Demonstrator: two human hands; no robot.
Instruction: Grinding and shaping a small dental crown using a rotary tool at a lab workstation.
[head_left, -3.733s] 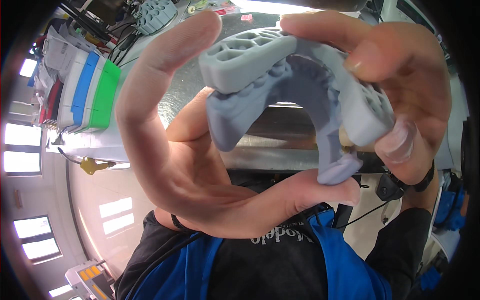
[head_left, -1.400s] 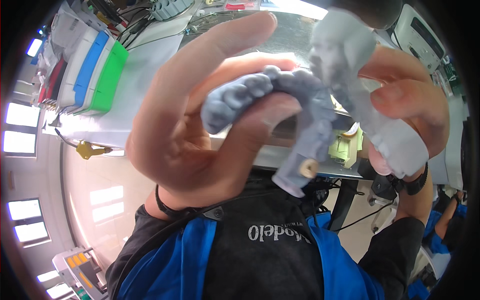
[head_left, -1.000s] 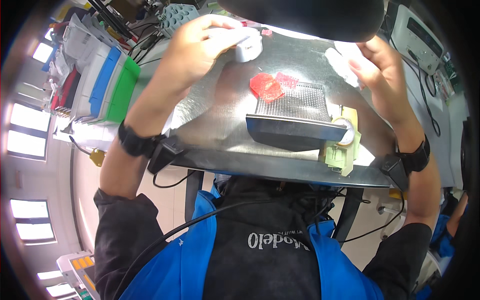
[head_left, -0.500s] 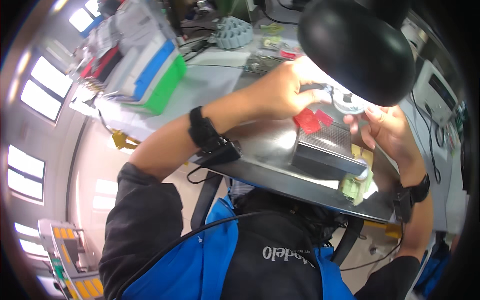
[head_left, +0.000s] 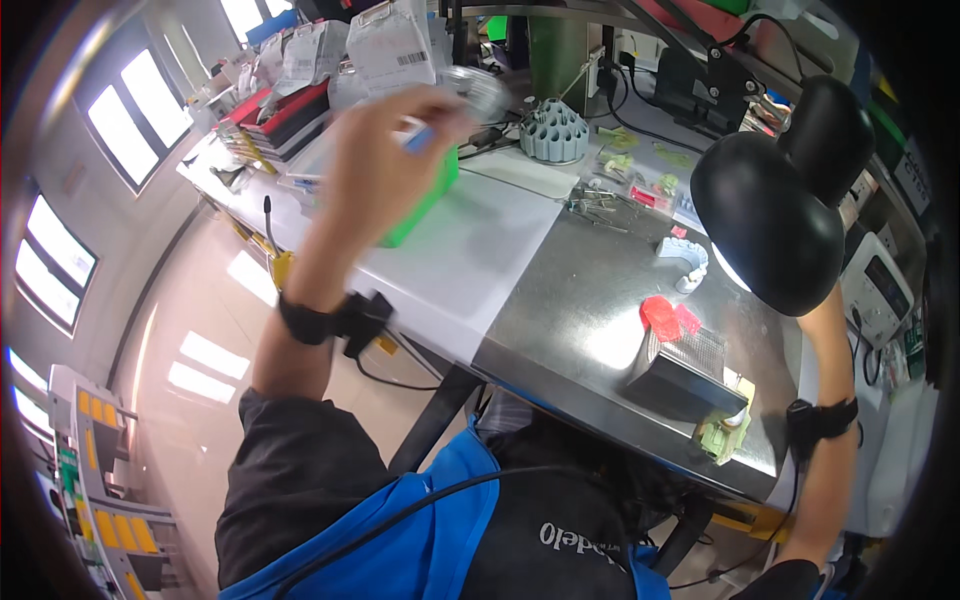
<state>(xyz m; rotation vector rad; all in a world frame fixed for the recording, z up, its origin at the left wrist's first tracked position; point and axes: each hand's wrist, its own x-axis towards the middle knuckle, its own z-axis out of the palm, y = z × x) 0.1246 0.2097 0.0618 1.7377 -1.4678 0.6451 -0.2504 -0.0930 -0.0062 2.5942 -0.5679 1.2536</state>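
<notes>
My left hand (head_left: 395, 150) is raised over the left side of the desk, blurred by motion. Its fingers are bent together, with a clear round plastic piece (head_left: 480, 95) at the fingertips. Behind the black lamp head (head_left: 765, 220) my right hand is hidden; only its wrist and forearm (head_left: 825, 350) show. A pale blue dental arch model (head_left: 690, 256) lies on the metal work plate (head_left: 560, 290), with a small pink scrap (head_left: 679, 231) beside it. Nearer me, red wax-like pieces (head_left: 660, 318) rest at the edge of a dark box with a textured top (head_left: 690, 370).
A green-sided bin (head_left: 425, 205) stands below my left hand. Farther back are a grey holder with many holes (head_left: 553, 132), thin metal tools (head_left: 600, 205) and bagged packages (head_left: 390, 45). Yellow-green pieces (head_left: 725, 440) sit at the box's near end. A white device (head_left: 875, 285) stands at right.
My left hand has swung left, away from the lamp. The dental model, held between both hands before, now lies on the plate. My right hand has gone behind the lamp. The view has shifted.
</notes>
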